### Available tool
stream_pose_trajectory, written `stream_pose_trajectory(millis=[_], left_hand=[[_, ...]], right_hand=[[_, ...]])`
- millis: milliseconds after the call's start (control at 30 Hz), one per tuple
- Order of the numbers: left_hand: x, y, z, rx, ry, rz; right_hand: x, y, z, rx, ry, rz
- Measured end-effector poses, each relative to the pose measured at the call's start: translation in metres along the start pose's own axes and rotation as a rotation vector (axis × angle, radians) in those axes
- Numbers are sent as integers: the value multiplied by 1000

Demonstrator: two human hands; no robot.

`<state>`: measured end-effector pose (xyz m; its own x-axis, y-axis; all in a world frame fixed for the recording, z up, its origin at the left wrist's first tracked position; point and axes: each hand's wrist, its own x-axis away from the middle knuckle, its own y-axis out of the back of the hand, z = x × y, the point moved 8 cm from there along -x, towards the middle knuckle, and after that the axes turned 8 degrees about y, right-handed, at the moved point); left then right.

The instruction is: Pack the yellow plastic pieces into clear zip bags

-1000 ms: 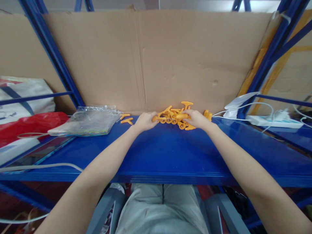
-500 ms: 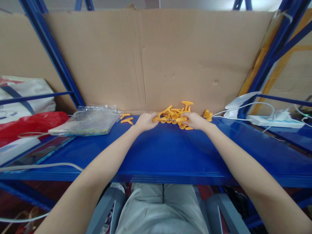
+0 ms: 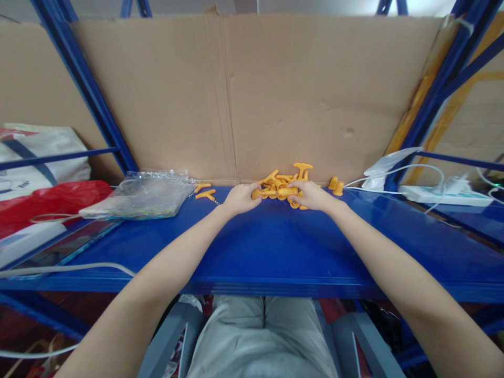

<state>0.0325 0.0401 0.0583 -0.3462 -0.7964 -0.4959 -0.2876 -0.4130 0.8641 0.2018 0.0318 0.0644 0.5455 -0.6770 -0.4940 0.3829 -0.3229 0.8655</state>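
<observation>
My left hand [image 3: 241, 199] is closed, its fingertips pinching the orange handle of a corkscrew [image 3: 256, 194]. Opposite it, my right hand [image 3: 310, 195] grips an orange tubular sleeve [image 3: 287, 192] that lies sideways and points towards the left hand. Between the hands the corkscrew's metal spiral is hard to make out against the orange parts behind; whether its tip is inside the sleeve I cannot tell. Just behind both hands lies a pile of orange corkscrew parts [image 3: 273, 178], with one T-shaped piece [image 3: 302, 166] standing up at its back.
Two orange corkscrews with bare spirals [image 3: 205, 195] lie left of my left hand. Orange sleeves [image 3: 337, 186] stand to the right. Clear plastic bags [image 3: 137, 197] are stacked at left, a white power strip [image 3: 449, 196] lies at right. Cardboard [image 3: 252, 100] walls the back of the blue shelf [image 3: 271, 247].
My left hand has shifted slightly right with the corkscrew, and my right hand slightly left with the sleeve. The gap between the two pieces is smaller and less spiral shows.
</observation>
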Motion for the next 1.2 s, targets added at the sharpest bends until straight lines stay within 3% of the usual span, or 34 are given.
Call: stream_pose_trajectory(millis=[167, 433, 900, 1200], left_hand=[[1, 3, -4, 63, -66, -69], [1, 7, -4, 142, -28, -114], [2, 7, -7, -3, 12, -102], [1, 7, -2, -48, 54, -97]], right_hand=[[-2, -6, 8, -40, 107, -7], [-1, -2, 9, -50, 168, -86], [-2, -9, -1, -182, 59, -61], [5, -21, -29, -666, -144, -25]])
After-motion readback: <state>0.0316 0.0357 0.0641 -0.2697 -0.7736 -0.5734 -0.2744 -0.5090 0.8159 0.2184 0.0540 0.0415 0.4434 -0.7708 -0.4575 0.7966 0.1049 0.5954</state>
